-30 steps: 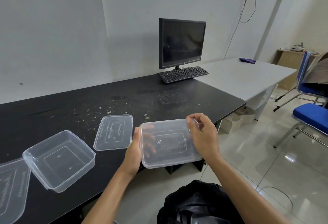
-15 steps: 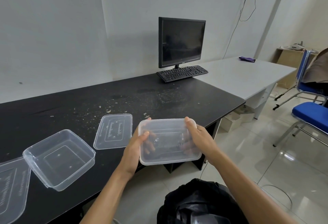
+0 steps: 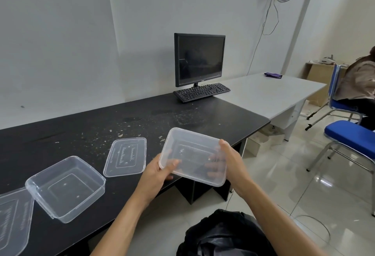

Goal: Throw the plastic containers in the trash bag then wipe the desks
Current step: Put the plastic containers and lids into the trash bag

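Clear plastic container (image 3: 192,155) gripped at both ends, tilted, lifted off the black surface (image 3: 81,134) and hanging just past its near edge. Left hand (image 3: 156,174) clasping the near-left corner, thumb over the rim, fingers (image 3: 169,177) curled underneath. Right hand (image 3: 233,162) wrapped round the far-right end, thumb on the rim, fingertips showing through the clear base. Both hands clenched on the tub, neither released.

Judged to be the binning stage, this tub in mid-carry. Black trash bag (image 3: 223,233) on the floor below and closer to the body, rumpled, mouth and contents hard to make out. Next move, most likely: lower toward the bag, perhaps free one hand to spread the opening, let go only once over it.

Left on the black surface: a second container (image 3: 67,188), open side up; a loose lid (image 3: 125,156) between it and the held one; another lid (image 3: 12,221) at the far left, partly out of view. Crumbs and pale flecks scattered across the top, so wiping not yet done. Purple cloth (image 3: 273,75) well apart on the white surface (image 3: 269,93).
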